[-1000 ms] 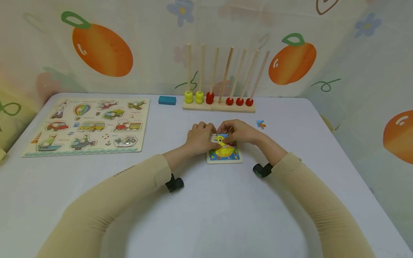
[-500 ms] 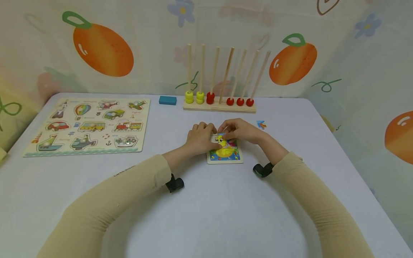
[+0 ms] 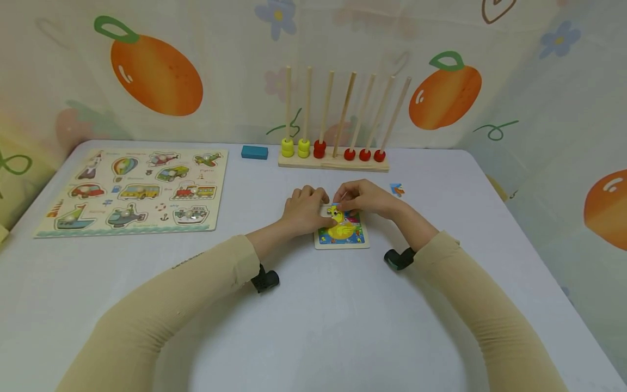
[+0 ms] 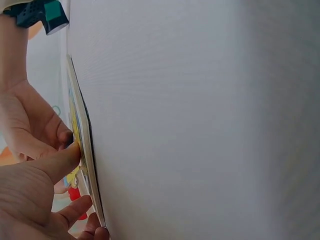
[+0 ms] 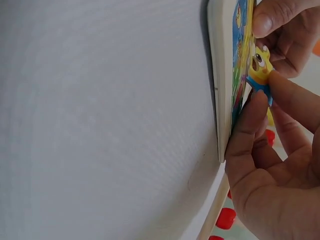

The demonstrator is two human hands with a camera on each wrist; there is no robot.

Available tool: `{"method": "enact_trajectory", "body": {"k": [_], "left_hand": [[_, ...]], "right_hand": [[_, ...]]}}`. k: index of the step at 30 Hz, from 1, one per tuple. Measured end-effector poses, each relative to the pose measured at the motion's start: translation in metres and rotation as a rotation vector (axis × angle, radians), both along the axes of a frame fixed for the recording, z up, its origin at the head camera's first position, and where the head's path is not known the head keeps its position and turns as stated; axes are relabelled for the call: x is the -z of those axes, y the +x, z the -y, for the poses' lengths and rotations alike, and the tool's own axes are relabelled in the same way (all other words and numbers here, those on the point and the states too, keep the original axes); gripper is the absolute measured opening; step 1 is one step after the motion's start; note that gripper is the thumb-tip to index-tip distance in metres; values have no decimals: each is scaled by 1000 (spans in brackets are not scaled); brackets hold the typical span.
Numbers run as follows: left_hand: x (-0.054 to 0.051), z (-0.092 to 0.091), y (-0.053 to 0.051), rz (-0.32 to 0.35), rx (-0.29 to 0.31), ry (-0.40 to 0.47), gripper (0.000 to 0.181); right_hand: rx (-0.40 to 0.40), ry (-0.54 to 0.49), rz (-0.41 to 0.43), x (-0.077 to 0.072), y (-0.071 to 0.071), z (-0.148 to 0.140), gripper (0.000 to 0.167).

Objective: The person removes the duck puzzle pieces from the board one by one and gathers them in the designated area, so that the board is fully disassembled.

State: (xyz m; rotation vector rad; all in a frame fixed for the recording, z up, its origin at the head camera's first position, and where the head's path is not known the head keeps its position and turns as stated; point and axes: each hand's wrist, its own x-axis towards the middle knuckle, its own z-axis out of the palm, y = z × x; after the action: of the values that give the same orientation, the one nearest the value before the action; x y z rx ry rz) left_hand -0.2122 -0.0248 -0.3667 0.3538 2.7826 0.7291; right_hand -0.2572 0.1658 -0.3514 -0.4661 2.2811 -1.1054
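Note:
A small wooden jigsaw puzzle [image 3: 342, 238] with a yellow duck on blue lies flat on the white table. My left hand [image 3: 305, 212] holds its left side, the thumb on the picture and other fingers at the frame's edge [image 4: 86, 142]. My right hand [image 3: 368, 198] pinches a puzzle piece [image 5: 261, 67] showing the duck's eye and head, between thumb and index finger. In the right wrist view, that piece tilts up from the board's upper part. Fingers partly hide the upper part of the puzzle. A loose blue and orange puzzle piece [image 3: 397, 189] lies right of my right hand.
Behind the puzzle stands a wooden peg rack [image 3: 333, 163] with yellow and red beads and tall rods. A blue block [image 3: 254, 152] sits left of it. A vehicle peg puzzle board [image 3: 132, 190] lies at the left. Patterned cloth [image 3: 235, 71] hangs behind the table.
My right hand has shifted slightly right and away from me, and the duck-head piece has changed its tilt. My left hand keeps its place on the puzzle.

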Motion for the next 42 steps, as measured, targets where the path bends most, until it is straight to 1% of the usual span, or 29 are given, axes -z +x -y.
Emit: {"method": "enact_trajectory", "body": {"k": [5,11,18,25,32,36,42], "left_hand": [[-1,-1,0,4,0,-6,53],[0,0,1,0,4,-8,53],[0,0,1,-10,7,-14,54],[2,1,-1,-4,14,-5,54],[-1,2,0,0,14,-3,54],[-1,2,1,0,16,-1,54],[0,2,1,-4,20,3,54]], "right_hand": [[0,-9,-6,0,0,0,19],[-8,-29,13,0,0,0,17],[9,18,11,2,0,1,19],[24,41,-4,2,0,2,22],[41,57,-26,1,0,5,22],[30,28,-26,2,0,3,19],[-16,-42,25,2,0,-2,18]]}}
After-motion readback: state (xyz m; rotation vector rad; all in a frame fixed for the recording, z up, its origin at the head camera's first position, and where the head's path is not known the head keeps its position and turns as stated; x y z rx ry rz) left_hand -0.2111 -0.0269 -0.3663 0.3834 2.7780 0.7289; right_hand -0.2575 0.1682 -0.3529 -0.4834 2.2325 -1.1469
